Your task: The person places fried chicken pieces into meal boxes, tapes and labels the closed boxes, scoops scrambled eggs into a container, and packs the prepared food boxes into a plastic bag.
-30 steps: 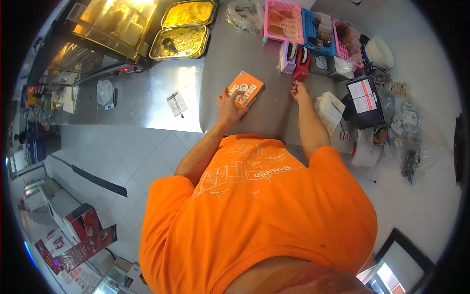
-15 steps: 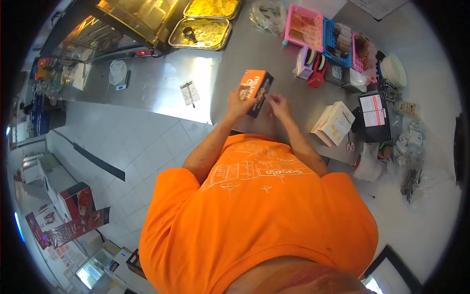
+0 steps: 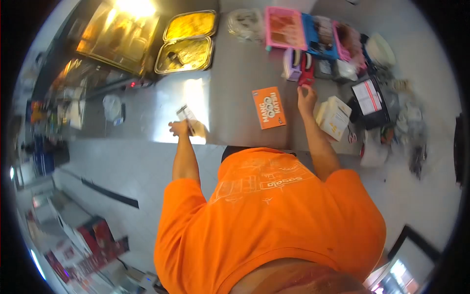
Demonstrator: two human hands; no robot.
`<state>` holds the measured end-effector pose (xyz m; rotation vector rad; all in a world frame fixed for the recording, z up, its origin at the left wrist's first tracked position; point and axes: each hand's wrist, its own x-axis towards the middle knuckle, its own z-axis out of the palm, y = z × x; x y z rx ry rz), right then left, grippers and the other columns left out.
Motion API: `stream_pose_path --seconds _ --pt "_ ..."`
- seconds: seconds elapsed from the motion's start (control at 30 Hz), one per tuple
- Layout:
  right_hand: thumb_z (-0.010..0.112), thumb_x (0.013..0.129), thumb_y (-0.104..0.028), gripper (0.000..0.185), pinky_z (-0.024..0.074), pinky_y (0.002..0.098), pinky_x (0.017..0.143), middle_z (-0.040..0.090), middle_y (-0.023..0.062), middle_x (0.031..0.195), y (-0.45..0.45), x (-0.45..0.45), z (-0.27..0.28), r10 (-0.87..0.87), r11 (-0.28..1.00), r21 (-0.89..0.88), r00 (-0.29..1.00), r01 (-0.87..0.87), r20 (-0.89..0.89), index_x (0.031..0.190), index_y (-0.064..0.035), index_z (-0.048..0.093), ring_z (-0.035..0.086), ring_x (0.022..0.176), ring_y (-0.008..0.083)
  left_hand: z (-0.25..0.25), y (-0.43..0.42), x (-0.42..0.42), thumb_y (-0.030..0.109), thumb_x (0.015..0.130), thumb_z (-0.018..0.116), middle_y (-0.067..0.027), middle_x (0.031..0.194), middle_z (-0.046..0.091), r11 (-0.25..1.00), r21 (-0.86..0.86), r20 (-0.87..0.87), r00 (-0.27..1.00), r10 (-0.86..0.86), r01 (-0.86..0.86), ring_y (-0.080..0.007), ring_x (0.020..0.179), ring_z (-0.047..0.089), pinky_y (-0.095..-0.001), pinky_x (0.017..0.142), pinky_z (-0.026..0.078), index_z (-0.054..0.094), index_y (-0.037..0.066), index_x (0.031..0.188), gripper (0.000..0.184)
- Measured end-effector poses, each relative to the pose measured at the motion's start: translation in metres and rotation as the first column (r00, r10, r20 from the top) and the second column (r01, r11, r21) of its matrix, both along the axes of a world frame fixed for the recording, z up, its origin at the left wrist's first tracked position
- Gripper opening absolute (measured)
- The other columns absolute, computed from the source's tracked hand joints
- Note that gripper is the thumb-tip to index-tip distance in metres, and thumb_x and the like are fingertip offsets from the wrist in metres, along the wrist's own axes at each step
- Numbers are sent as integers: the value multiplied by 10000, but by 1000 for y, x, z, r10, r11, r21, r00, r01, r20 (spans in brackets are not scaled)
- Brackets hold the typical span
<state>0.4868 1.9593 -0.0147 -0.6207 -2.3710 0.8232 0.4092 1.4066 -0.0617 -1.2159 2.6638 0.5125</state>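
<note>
A steel counter (image 3: 230, 98) crosses the room, with a lit glass display cabinet (image 3: 117, 39) at its far left. On it the orange MANG KATSU box (image 3: 269, 108) lies flat between the two hands, its long axis pointing away from the orange T-shirt (image 3: 269, 220), far end leaning slightly left. The right hand (image 3: 307, 99) is the nearer one — the box lies to its left and a little closer to the counter's near edge. Its fingers are bunched at the near end of the red tape dispenser (image 3: 306, 74); blur leaves me unable to tell whether they pinch anything. The left hand (image 3: 179, 128), well apart from the box, has its fingers loosely spread by the paper slip (image 3: 184, 112), contact unclear. Farther back, a pink basket (image 3: 288, 47) holds orange-brown contents and a blue basket (image 3: 310, 32) beside it holds packets, both blurred. The far metal tray (image 3: 216, 23) and near metal tray (image 3: 183, 72) contain yellow food — a dark scoop (image 3: 175, 60) rests in the latter
</note>
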Motion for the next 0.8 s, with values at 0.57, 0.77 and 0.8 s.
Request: stream_pose_path --seconds 0.57,0.77,0.8 --pt "782 813 -240 192 513 275 714 662 16 823 91 -30 -31 96 682 -731 990 11 104 888 -72 726 614 741 140 116 264 62 -13 922 604 -80 1110 539 206 675 -685 706 -179 708 -92 768 580 -257 598 505 538 109 1343 443" --pt "753 815 -244 218 457 294 504 600 22 630 53 -23 -36 -40 771 -594 948 229 314 866 -33 733 554 540 145 59 292 93 67 894 640 -175 1032 582 325 303 -615 444 -652 896 -289 821 633 -360 667 561 654 47 1223 330" --pt "747 816 -247 226 445 299 457 587 20 595 44 -26 -34 -63 758 -599 943 258 327 868 -27 733 537 494 144 64 291 92 86 899 640 -176 1046 558 322 312 -602 448 -661 894 -302 827 634 -386 690 556 658 63 1225 327"
